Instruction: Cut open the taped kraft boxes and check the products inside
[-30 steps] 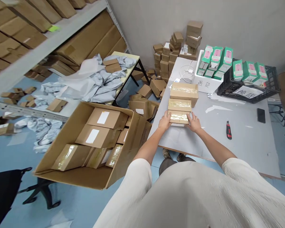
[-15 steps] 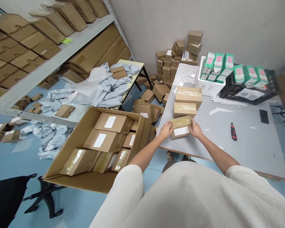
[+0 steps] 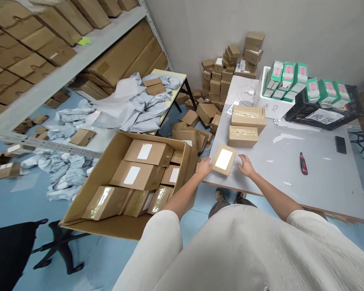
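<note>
Positioning step, I'd judge: left hand (image 3: 204, 166) at labelled box (image 3: 223, 160), centre frame (grip: can't tell); right hand (image 3: 245, 165) spread, clear. Two-hand hold would need it brought in.

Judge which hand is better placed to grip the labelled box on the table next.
Probably the left hand: it is at the labelled box, apparently touching its edge, while the open right hand has a visible gap.
</note>
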### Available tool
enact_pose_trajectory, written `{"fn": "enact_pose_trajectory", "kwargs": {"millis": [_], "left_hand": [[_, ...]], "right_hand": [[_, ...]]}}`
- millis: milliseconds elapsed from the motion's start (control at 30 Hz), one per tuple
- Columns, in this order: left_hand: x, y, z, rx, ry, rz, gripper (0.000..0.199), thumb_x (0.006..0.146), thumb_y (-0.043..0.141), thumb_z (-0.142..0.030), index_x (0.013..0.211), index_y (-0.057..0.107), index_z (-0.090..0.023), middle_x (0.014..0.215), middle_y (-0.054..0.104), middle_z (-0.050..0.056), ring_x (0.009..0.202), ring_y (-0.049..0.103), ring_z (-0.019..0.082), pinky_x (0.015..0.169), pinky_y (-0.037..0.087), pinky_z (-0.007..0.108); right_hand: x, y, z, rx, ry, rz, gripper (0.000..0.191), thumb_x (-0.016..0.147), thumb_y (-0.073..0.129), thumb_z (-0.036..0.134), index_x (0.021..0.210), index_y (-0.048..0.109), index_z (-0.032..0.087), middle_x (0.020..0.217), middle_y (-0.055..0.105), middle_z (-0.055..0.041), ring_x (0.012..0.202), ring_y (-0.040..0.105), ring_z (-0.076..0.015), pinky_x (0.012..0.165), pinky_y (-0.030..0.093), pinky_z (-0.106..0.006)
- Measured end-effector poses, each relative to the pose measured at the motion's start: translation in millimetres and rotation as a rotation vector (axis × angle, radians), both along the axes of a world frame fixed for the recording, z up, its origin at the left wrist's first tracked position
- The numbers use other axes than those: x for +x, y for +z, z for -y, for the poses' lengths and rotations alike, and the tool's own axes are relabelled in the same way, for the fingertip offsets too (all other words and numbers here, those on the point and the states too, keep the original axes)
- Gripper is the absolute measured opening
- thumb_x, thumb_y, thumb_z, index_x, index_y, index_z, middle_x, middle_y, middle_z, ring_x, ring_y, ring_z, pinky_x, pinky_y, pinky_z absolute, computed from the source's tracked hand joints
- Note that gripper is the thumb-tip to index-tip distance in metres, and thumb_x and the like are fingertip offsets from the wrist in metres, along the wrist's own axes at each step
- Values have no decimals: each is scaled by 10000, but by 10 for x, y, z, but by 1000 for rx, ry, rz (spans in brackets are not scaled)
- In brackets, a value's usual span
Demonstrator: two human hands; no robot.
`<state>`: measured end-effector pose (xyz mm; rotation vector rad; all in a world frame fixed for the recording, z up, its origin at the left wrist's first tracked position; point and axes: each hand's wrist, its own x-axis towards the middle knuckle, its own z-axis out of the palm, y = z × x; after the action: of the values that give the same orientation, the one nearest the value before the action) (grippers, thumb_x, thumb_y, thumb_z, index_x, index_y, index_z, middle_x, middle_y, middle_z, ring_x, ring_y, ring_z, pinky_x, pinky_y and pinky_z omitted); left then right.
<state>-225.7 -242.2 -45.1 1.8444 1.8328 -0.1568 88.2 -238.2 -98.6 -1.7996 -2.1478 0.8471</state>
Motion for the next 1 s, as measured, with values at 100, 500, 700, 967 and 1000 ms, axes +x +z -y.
{"fn": "enact_pose_trajectory", "kwargs": {"millis": [100,500,700,967,1000], "left_hand": [[-16,-4,62,160,-195,89,599,1057,572,-330,1644,503,-228,1728,458,167,1559,476,348,1261,408,476],[115,27,-9,169,-393,102,570,1014,633,-296,1577,551,-277,1644,528,156,1535,467,358,1274,361,513],[237,67,-163,163,-306,97,511,1034,604,-324,1540,578,-266,1570,574,167,1480,517,380,1256,390,528],[795,211,-752,205,-224,213,611,1056,558,-313,1651,465,-209,1769,389,183,1624,393,371,1309,355,520],[869,215,-836,196,-203,228,633,1055,561,-317,1667,444,-204,1785,366,186,1637,378,371,1310,354,519]], "right_hand": [[-113,-20,45,-35,44,-75,706,993,508,293,1683,423,169,1588,576,-209,1398,605,-343,1191,508,-556],[-401,-12,-199,-101,126,-72,774,926,604,329,1662,460,136,1721,469,-214,1647,375,-350,1338,349,-564],[-149,61,-216,-36,76,-65,710,962,584,325,1656,488,210,1721,467,-180,1624,405,-346,1324,354,-597],[463,331,-545,50,-55,81,633,992,544,330,1610,550,193,1721,430,-190,1571,437,-390,1274,407,-609],[525,346,-598,59,-68,90,631,988,545,328,1604,556,196,1721,427,-189,1560,444,-398,1263,417,-617]]}}
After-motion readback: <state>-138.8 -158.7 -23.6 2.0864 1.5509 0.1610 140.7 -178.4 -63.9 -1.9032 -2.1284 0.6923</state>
